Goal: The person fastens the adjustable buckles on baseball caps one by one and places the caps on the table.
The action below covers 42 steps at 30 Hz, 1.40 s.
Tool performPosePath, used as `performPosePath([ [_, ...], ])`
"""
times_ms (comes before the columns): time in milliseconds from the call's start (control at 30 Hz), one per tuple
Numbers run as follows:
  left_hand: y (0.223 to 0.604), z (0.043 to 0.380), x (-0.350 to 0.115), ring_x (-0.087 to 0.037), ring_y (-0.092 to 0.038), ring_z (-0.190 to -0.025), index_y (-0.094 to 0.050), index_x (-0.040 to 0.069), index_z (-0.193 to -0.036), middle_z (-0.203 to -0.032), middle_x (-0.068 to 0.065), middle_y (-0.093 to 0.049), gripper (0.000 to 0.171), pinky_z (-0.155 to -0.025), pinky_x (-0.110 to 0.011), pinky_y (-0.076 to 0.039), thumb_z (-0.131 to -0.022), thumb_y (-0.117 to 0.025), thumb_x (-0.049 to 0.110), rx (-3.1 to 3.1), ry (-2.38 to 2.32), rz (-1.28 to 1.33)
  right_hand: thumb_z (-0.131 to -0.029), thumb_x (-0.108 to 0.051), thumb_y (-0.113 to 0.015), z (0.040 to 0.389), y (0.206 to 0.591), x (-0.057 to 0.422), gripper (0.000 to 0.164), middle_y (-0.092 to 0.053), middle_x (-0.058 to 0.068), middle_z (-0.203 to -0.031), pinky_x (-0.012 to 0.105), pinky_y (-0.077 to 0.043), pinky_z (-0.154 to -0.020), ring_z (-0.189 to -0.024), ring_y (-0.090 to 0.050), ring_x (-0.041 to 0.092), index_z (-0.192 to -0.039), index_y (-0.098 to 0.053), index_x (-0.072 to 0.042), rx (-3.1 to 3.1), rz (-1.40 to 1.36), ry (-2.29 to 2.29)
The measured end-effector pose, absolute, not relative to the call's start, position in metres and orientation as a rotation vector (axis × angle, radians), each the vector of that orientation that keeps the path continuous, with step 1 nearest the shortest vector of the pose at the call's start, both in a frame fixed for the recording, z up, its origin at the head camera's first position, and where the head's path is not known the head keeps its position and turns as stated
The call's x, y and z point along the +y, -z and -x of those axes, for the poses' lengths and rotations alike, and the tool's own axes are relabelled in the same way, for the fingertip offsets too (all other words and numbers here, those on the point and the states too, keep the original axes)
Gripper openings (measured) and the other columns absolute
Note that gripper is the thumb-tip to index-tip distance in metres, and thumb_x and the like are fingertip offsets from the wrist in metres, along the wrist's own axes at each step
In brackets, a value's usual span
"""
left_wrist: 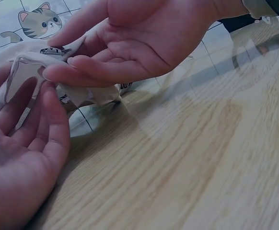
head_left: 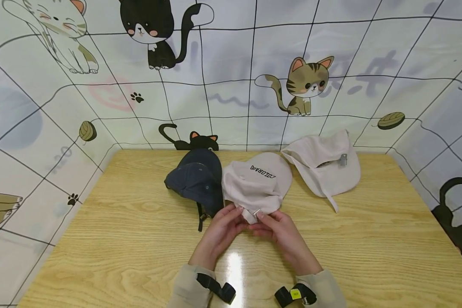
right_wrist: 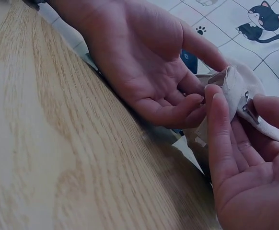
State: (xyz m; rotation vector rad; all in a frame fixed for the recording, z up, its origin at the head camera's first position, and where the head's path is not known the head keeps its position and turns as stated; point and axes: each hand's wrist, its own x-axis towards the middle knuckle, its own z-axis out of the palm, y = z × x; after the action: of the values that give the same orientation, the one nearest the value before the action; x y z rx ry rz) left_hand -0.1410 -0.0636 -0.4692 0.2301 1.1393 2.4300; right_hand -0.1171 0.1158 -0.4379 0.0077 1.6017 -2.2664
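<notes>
A pale pinkish-white baseball cap point(head_left: 238, 179) with dark COLORADO lettering lies mid-table, its brim away from me and its back strap toward me. My left hand point(head_left: 227, 226) pinches one side of that strap between thumb and fingers. On the other side, my right hand point(head_left: 281, 233) pinches the strap by its metal buckle point(head_left: 256, 212). The right wrist view shows the right thumb on the buckle point(right_wrist: 248, 108) and the strap end folded between both hands. In the left wrist view, fingers of both hands partly cover the strap point(left_wrist: 27, 67).
A navy cap point(head_left: 200, 179) with a dangling strap sits close on the left of the held cap. To the right lies another pale cap point(head_left: 312, 167), its strap loose and its buckle showing. A cat-printed cloth point(head_left: 231, 98) walls the wooden table point(head_left: 138, 265) at the back and sides.
</notes>
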Motion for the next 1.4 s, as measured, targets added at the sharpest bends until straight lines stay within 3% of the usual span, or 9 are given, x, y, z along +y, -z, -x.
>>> performPosePath([
  [367,0.467,0.138,-0.057,-0.019,-0.055,-0.099,-0.051,-0.001,-0.114,-0.107,-0.007,-0.057,0.028,-0.088,-0.038,-0.042,-0.090,-0.053,0.013,1.331,-2.255,-0.381,-0.089,-0.014,-0.055,0.117,0.438,0.114,0.029,-0.061,0.016,-0.098,0.039,-0.047,-0.080,-0.089,-0.062,0.026,-0.108,-0.049,0.007,1.513,0.007,2.369],
  [700,0.470,0.136,-0.052,-0.019,-0.058,-0.094,-0.058,-0.007,-0.107,-0.101,-0.008,-0.061,0.031,-0.083,-0.035,-0.046,-0.087,-0.058,0.016,1.536,-2.204,-0.320,-0.089,-0.014,-0.054,0.116,0.440,0.113,0.029,-0.059,0.014,-0.098,0.042,-0.047,-0.081,-0.086,-0.062,0.025,-0.108,-0.051,0.007,1.510,0.078,2.395],
  [867,0.471,0.135,-0.051,-0.021,-0.060,-0.093,-0.059,-0.007,-0.106,-0.100,-0.011,-0.062,0.034,-0.083,-0.039,-0.046,-0.088,-0.056,0.023,1.539,-2.246,-0.321,-0.090,-0.016,-0.054,0.116,0.440,0.114,0.028,-0.063,0.014,-0.096,0.042,-0.047,-0.079,-0.087,-0.062,0.025,-0.109,-0.052,0.006,1.552,0.059,2.391],
  [1133,0.470,0.136,-0.052,-0.022,-0.061,-0.088,-0.060,-0.005,-0.105,-0.098,-0.013,-0.060,0.039,-0.081,-0.039,-0.047,-0.090,-0.053,0.031,1.543,-2.305,-0.266,-0.088,-0.018,-0.057,0.117,0.438,0.115,0.022,-0.060,0.010,-0.083,0.032,-0.051,-0.068,-0.071,-0.062,0.017,-0.100,-0.055,0.000,1.648,-0.070,2.364],
  [1400,0.469,0.136,-0.052,-0.021,-0.058,-0.091,-0.059,-0.004,-0.109,-0.107,-0.014,-0.057,0.041,-0.082,-0.039,-0.047,-0.091,-0.050,0.032,1.490,-2.346,-0.248,-0.088,-0.020,-0.056,0.117,0.440,0.115,0.026,-0.063,0.013,-0.089,0.032,-0.051,-0.071,-0.080,-0.063,0.020,-0.104,-0.054,0.001,1.591,-0.033,2.374],
])
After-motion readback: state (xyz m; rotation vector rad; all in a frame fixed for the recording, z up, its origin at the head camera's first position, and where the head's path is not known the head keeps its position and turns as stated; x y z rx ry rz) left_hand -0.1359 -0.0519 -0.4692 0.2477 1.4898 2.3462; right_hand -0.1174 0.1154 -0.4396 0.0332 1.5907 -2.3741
